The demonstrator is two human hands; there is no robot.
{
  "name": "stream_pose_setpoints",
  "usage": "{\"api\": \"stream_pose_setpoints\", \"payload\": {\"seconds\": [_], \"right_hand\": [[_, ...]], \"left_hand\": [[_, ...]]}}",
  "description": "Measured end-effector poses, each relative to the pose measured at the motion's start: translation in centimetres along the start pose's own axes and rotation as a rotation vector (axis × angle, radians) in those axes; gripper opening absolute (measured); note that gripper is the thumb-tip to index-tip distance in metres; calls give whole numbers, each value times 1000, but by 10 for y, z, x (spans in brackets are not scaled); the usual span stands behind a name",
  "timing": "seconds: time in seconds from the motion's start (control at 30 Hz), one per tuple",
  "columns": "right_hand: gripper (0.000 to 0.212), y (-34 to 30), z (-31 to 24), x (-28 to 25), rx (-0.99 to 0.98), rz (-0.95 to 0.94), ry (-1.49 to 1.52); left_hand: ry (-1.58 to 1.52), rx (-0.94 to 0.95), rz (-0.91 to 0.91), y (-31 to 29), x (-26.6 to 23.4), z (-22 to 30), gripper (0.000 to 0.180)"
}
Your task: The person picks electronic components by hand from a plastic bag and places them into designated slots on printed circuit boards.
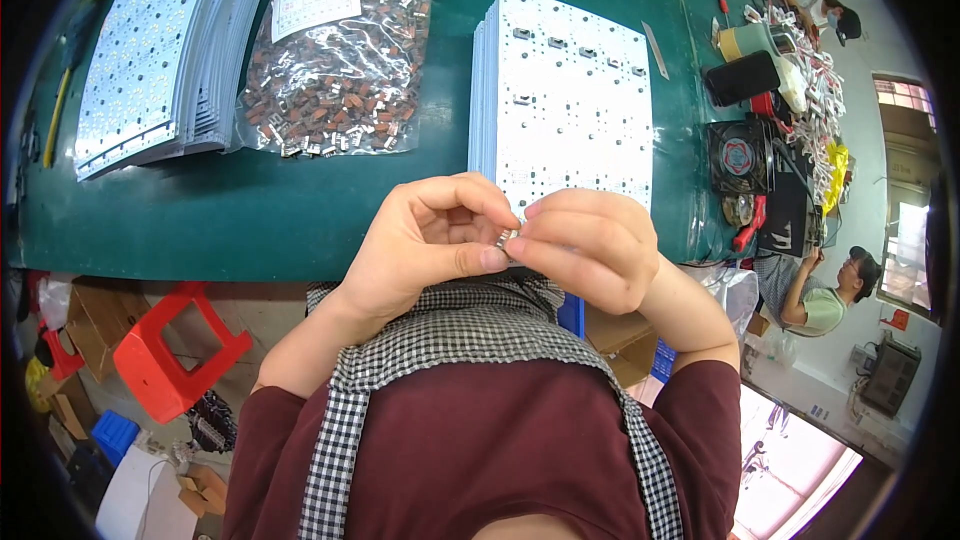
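Note:
Above the table's near edge, my left hand [420, 238] and my right hand [595, 245] meet fingertip to fingertip. Between them is a small silvery component [507, 237], pinched by the left thumb and forefinger, with the right fingertips closed on its other side. Its finer detail is too small to make out. Just beyond my hands lies a stack of white circuit boards [575, 100], the top one carrying a row of small dark parts along its far side. To its left rests a clear plastic bag [335, 70] full of small brown and silver components.
A taller stack of white boards [150, 50] leans at the far left of the green table [300, 220]. On the right are a black phone [741, 78], a small fan [740, 156] and heaped white connectors [815, 90]. A red stool [170, 360] stands below left. Two people are at right.

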State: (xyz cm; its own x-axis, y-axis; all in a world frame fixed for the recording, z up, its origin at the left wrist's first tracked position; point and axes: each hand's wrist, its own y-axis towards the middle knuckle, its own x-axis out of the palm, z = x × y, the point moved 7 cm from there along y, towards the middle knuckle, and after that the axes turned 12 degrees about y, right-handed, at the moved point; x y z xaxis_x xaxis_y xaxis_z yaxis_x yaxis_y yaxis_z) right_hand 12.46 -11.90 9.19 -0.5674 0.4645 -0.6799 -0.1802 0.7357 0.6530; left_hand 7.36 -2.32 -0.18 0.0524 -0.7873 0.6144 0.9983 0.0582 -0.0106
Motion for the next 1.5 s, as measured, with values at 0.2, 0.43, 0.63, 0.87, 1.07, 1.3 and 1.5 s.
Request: {"api": "stream_pose_setpoints", "payload": {"seconds": [0.2,0.43,0.63,0.87,1.07,1.3,1.5], "right_hand": [[8,-13,73,-36,587,116,-134],[8,-28,100,-29,622,-85,-232],[6,-28,103,-28,635,-112,-214],[9,-25,97,-26,550,-131,-290],[20,-16,80,-23,498,-167,-397],[27,-32,60,27,1338,403,1266],[28,-47,54,41,1388,472,1505]], "left_hand": [[1100,90,486,-11,-40,29,21],[1897,178,712,-9,-72,24,17],[1924,183,723,-8,-74,20,13],[1870,208,704,-9,-73,23,9],[1191,438,578,-13,-43,40,30],[1266,816,385,-15,10,56,39],[1266,824,427,-15,14,51,33]]}}
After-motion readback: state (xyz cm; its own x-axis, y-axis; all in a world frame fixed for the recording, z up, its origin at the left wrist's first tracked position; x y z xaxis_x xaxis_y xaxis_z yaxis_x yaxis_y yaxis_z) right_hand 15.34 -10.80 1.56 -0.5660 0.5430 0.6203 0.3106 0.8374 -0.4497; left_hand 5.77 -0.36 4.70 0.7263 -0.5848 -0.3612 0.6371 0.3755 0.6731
